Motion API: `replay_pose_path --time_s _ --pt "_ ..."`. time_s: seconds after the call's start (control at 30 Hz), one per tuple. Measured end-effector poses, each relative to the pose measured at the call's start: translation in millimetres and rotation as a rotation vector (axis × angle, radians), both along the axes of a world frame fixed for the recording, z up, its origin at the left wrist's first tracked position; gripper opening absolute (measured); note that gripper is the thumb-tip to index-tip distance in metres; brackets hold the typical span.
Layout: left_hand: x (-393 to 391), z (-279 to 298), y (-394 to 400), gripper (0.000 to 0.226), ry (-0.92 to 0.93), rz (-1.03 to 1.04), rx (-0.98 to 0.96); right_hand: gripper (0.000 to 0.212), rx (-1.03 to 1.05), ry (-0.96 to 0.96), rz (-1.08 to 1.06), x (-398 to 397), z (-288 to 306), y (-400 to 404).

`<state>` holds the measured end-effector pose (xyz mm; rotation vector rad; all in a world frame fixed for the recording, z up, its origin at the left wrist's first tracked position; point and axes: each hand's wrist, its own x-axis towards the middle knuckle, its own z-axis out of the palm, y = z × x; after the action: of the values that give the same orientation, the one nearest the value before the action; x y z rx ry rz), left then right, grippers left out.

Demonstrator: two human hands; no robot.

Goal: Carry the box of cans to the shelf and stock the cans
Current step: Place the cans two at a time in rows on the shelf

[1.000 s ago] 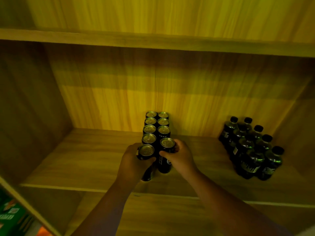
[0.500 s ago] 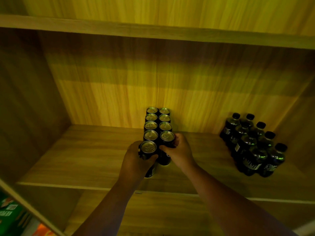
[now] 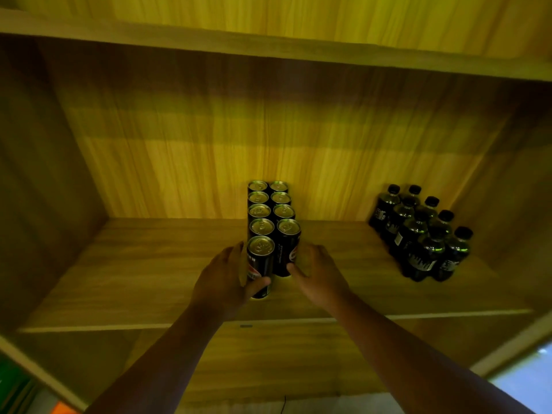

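Observation:
Two rows of black cans with gold tops [image 3: 270, 204] stand on the wooden shelf board [image 3: 149, 279], running back to the rear wall. My left hand [image 3: 224, 276] is wrapped around the front can of the left row [image 3: 259, 265], which stands on the board. The front can of the right row [image 3: 287, 246] stands just behind and to the right. My right hand [image 3: 316, 273] is beside that can with fingers spread, thumb near its base, not gripping it. The box is not in view.
A cluster of dark bottles with black caps [image 3: 424, 234] stands at the right of the same shelf. Another shelf board [image 3: 268, 46] runs overhead. A side wall [image 3: 44, 189] closes the left. A lower shelf [image 3: 254, 360] lies below the front edge.
My right hand has let go of the right front can and drawn back, fingers spread. Both front cans have been set in line with the rows. My left hand still holds its can.

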<state>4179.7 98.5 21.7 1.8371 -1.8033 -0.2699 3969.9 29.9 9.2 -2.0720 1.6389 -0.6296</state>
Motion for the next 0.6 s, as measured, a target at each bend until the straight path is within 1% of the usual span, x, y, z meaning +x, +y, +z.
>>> replay_pose_path --time_s 0.1,0.17,0.27,0.37,0.5,0.6 --pt "18 -12 3 0.108 -0.246 0.013 0.015 0.074 -0.089 0.241 0.023 -6 1 18" --pt "27 -21 7 0.114 -0.330 0.024 0.015 0.078 -0.096 0.355 0.040 -9 0 30" --pt "28 -25 22 0.114 -0.351 0.023 0.043 0.079 -0.116 0.441 0.074 -19 -6 48" --pt "13 -27 40 0.110 -0.365 0.047 0.039 0.077 -0.168 0.480 0.091 -33 -11 68" --pt "-28 -38 71 0.104 -0.397 0.105 0.068 0.076 -0.170 0.485 0.123 -63 -17 93" --pt "-69 -48 96 0.102 -0.391 0.134 0.074 0.074 -0.261 0.487 0.177 -95 -29 117"
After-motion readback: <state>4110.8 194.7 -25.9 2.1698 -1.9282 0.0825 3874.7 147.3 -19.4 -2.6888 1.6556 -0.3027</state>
